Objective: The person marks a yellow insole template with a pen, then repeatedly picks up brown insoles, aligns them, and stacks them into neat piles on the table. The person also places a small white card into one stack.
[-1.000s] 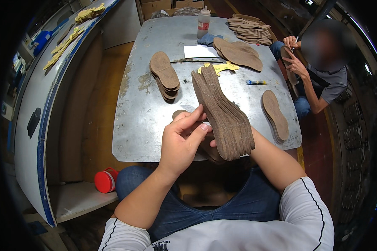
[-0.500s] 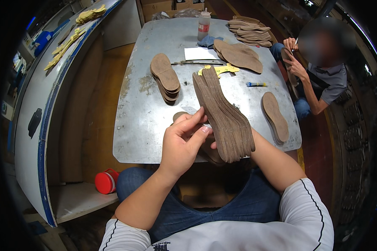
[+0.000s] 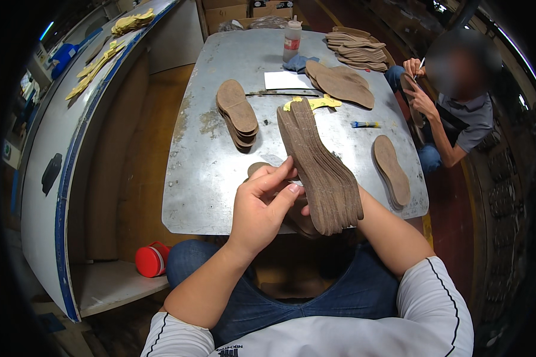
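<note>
So there's one thick bundle of brown fibrous shoe insoles (image 3: 320, 172) up over the near edge of the table, lots of layers, packed too tight for me to count. It's turned with the layer edges facing up. Long axis runs on a slant, narrower ends pointing away and to the left, wide ends back toward the person and a bit right.

The right hand (image 3: 305, 210) is wrapped around the bundle from behind, mostly hidden, just a fingertip poking out. The left hand (image 3: 259, 202) is at the bundle's left side, thumb and forefinger curled nearly together; can't tell if they're pinching anything.

Rest of the grey metal table (image 3: 190, 190): one short pile of tan insoles (image 3: 237, 110) on the left (several, can't get an exact number), one small stack of light brown insoles (image 3: 391, 171) on the right, one yellow flat cutout (image 3: 324, 102) by the bundle's far end, one white rectangular sheet (image 3: 289, 81), one clear squeeze bottle (image 3: 292, 41).
</note>
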`<state>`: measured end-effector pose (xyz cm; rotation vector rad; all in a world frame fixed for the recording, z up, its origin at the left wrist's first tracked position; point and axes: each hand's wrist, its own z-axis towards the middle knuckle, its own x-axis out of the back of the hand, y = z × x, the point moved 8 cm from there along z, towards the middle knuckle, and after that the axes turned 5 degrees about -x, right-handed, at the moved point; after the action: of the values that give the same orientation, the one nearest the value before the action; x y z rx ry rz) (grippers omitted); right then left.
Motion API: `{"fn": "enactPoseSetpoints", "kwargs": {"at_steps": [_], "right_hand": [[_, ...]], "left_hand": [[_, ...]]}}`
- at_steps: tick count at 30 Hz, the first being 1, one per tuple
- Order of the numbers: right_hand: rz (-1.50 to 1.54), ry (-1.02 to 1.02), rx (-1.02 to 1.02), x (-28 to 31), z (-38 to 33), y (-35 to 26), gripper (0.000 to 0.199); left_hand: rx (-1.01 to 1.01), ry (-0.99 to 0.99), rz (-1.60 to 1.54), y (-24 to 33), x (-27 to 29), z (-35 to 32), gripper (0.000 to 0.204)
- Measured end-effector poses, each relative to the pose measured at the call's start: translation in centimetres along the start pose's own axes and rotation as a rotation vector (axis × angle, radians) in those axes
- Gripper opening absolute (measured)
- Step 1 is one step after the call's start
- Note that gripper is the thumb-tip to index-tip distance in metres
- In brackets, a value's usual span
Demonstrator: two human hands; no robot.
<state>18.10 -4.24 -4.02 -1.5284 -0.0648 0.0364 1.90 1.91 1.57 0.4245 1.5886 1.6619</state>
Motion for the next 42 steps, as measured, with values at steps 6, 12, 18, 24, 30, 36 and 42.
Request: {"fn": "enactPoseSetpoints", "kwargs": {"at_steps": [6,12,18,24,30,36,42], "right_hand": [[0.072,0.025,-0.075,-0.1,0.1,-0.3,0.062],[0.383,0.151,-0.313,0.4,0.0,0.6,0.059],[1.087,0.007,-0.426,-1.2,-0.1,1.0,0.059],[1.177,-0.071,-0.408,-1.4,-0.6,0.6,0.064],[1.151,-0.087,-0.398,-1.4,-0.4,0.4,0.069],[1.045,-0.123,-0.352,-1.1,0.0,0.3,0.07],[0.945,-0.073,-0.35,-0.8,-0.1,0.5,0.069]], "left_hand": [[-0.003,-0.015,0.005,-0.2,0.1,0.0,0.044],[-0.008,-0.036,0.035,-0.3,0.1,-0.1,0.048],[-0.01,-0.043,0.04,-0.1,0.0,-0.1,0.046],[-0.005,-0.041,0.015,0.0,0.0,-0.1,0.045],[-0.013,-0.013,-0.042,0.0,-0.1,0.1,0.039],[-0.024,-0.02,-0.037,0.1,-0.1,0.1,0.041],[-0.002,-0.012,-0.014,-0.1,-0.1,0.1,0.043]]}}
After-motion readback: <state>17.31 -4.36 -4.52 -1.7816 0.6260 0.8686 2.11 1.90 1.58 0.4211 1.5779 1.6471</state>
